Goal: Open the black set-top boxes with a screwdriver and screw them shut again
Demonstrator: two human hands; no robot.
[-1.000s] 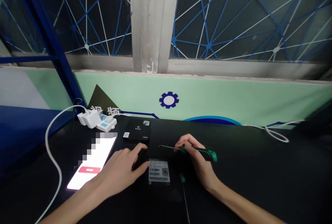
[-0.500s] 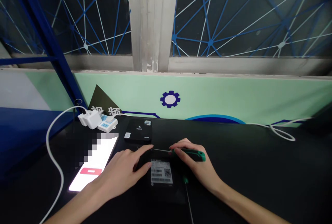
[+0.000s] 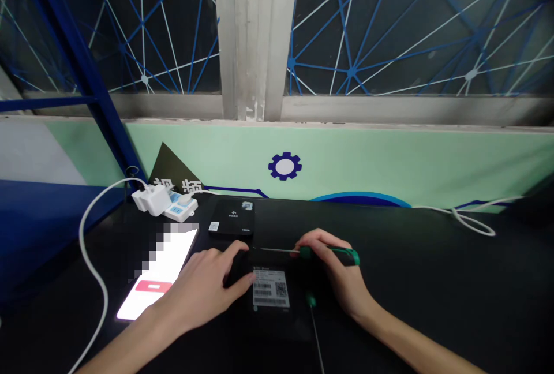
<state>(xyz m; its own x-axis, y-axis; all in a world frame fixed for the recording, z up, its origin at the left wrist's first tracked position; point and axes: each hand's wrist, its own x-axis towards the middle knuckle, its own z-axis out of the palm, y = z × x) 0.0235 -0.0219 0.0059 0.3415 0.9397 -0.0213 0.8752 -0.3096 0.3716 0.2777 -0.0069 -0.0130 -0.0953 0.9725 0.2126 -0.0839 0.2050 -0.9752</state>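
Observation:
My right hand point(image 3: 335, 270) is closed around the green-and-black handle of a screwdriver point(image 3: 277, 250). Its thin metal shaft lies nearly level and points left, above the far edge of a dark box. That black box point(image 3: 270, 319) carries a white label with barcodes point(image 3: 270, 288). My left hand point(image 3: 212, 273) rests at the box's left side, thumb by the label and forefinger bent near the far left corner, the two apart. Just short of the forefinger ends the screwdriver's tip. A second screwdriver point(image 3: 317, 336) lies to the right of the label, its shaft pointing towards me.
Behind my left hand lies another flat black box point(image 3: 232, 217) with small stickers. At left are a phone point(image 3: 160, 273) with a lit screen, a white power strip point(image 3: 182, 209) with a plugged-in charger point(image 3: 151, 198), and a white cable point(image 3: 84, 247). Another white cable point(image 3: 471, 224) loops at far right.
My right hand has moved right with the screwdriver, drawing its tip away from my left forefinger. That forefinger has bent and pulled back slightly to the left.

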